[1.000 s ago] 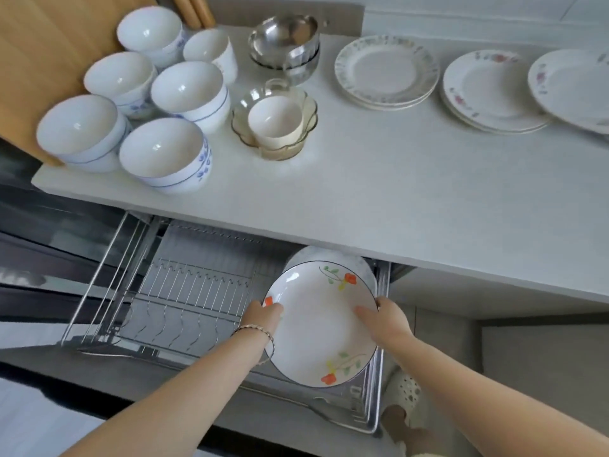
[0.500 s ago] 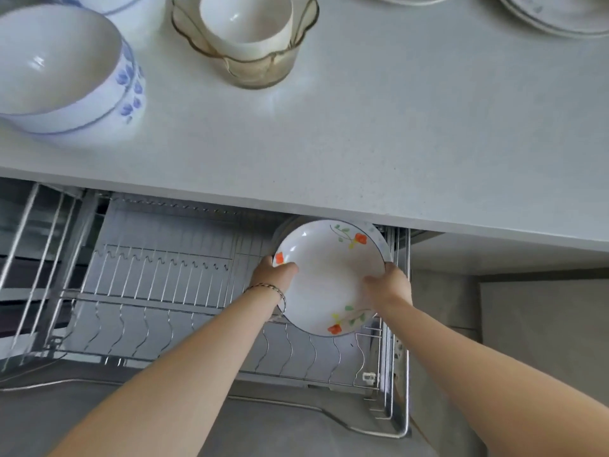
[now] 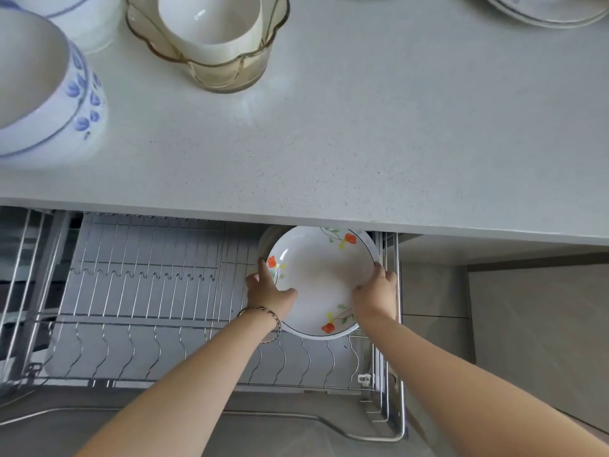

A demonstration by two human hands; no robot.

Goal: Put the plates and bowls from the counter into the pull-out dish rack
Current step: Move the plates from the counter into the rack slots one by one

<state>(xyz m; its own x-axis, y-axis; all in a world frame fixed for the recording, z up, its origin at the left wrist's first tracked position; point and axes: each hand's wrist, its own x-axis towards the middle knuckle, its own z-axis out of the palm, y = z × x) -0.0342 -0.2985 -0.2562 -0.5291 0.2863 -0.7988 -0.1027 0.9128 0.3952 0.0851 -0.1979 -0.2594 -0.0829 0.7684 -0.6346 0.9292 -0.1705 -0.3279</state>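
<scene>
A white plate with orange flowers point(image 3: 321, 278) stands tilted at the right end of the wire pull-out dish rack point(image 3: 148, 291), just below the counter edge. My left hand point(image 3: 268, 291) grips its left rim, thumb on the face. My right hand point(image 3: 375, 293) holds the right rim. Behind it the edge of another white plate point(image 3: 265, 240) shows, mostly hidden. On the counter point(image 3: 329, 143) sit a white bowl with blue flowers point(image 3: 46, 94) at the left and a cream cup inside an amber glass bowl point(image 3: 211, 41).
Plate rims point(image 3: 543, 11) show at the counter's top right corner. Another white bowl point(image 3: 82, 18) is at the top left. The rack's wire slots to the left of the plate hold nothing. A grey cabinet panel point(image 3: 534, 341) stands right of the rack.
Both hands carried the flowered plate farther back and down into the rack's right end, under the counter edge. The view tipped down and closer, so most counter dishes left the frame.
</scene>
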